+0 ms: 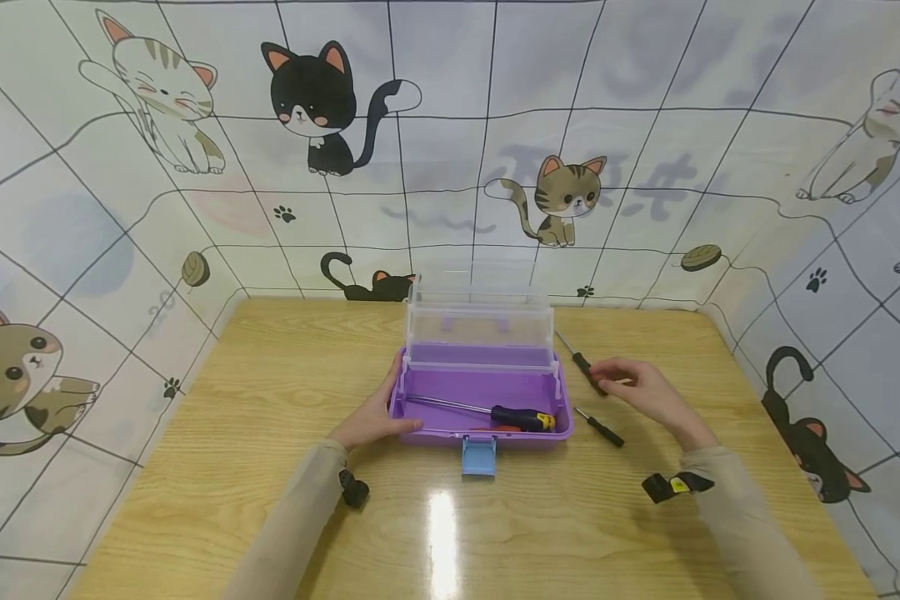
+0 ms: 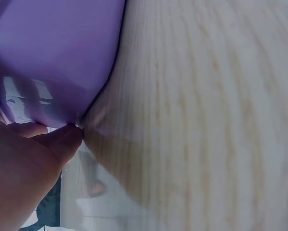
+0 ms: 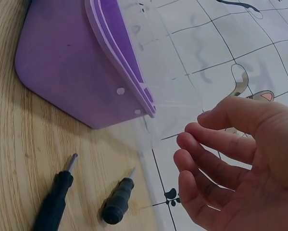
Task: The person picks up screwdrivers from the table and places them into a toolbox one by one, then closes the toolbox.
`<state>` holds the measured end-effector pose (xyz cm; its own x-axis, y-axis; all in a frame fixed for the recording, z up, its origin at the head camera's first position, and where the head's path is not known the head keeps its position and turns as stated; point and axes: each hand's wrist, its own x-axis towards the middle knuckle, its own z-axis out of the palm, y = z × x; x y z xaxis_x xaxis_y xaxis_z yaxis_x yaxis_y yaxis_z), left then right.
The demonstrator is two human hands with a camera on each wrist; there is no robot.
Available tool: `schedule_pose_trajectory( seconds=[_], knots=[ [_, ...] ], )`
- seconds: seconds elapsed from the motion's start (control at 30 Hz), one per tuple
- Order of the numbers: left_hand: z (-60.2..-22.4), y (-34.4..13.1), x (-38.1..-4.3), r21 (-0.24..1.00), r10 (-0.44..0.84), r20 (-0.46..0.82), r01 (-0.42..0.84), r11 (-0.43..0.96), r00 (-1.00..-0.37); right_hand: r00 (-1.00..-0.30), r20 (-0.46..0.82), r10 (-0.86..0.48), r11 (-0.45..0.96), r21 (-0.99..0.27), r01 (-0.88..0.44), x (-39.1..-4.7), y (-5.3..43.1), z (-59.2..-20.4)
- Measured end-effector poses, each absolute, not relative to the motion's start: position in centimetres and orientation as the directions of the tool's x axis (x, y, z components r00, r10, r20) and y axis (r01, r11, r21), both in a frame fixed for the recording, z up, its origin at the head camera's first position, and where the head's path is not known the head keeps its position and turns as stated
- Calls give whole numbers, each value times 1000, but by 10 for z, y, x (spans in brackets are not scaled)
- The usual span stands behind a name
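Observation:
A purple toolbox (image 1: pixel 480 392) stands on the table with its clear lid (image 1: pixel 480 321) raised. My left hand (image 1: pixel 375 412) holds its left end, thumb at the front corner and fingers along the side; in the left wrist view the fingertips touch the purple wall (image 2: pixel 62 53). Inside lies a long screwdriver (image 1: pixel 521 418) with a black and yellow handle, partly over something red. Right of the box, my right hand (image 1: pixel 637 390) hovers with loosely bent fingers, nothing in them, near a black-handled screwdriver (image 1: pixel 583 365). A shorter black screwdriver (image 1: pixel 606 431) lies closer to me.
The light blue latch (image 1: pixel 479 458) hangs down at the box front. Behind the wooden table (image 1: pixel 307 358) and on both sides rises a cat-print sheet (image 1: pixel 450 150). The raised lid stands close to the back part of it.

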<state>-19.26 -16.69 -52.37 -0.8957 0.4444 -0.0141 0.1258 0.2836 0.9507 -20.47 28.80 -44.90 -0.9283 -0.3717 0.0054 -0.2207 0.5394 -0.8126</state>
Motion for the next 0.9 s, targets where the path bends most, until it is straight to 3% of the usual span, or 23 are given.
schedule_pose_trajectory(
  seconds=[0.27, 0.53, 0.73, 0.9],
  knots=[
    [-489, -163, -181, 954, 478, -38, 111, 279, -877, -936, 16, -352, 567, -792, -227, -200, 299, -446],
    [-518, -166, -191, 950, 459, -26, 121, 288, -888, -943, 21, -333, 584, -780, -223, -198, 310, -443],
    [-521, -167, -192, 953, 458, -25, 117, 279, -888, -953, -11, -304, 594, -784, -180, -196, 317, -440],
    [-520, -167, -192, 952, 460, -32, 113, 284, -887, -951, 35, -308, 590, -777, -220, -195, 323, -440]
  ],
)
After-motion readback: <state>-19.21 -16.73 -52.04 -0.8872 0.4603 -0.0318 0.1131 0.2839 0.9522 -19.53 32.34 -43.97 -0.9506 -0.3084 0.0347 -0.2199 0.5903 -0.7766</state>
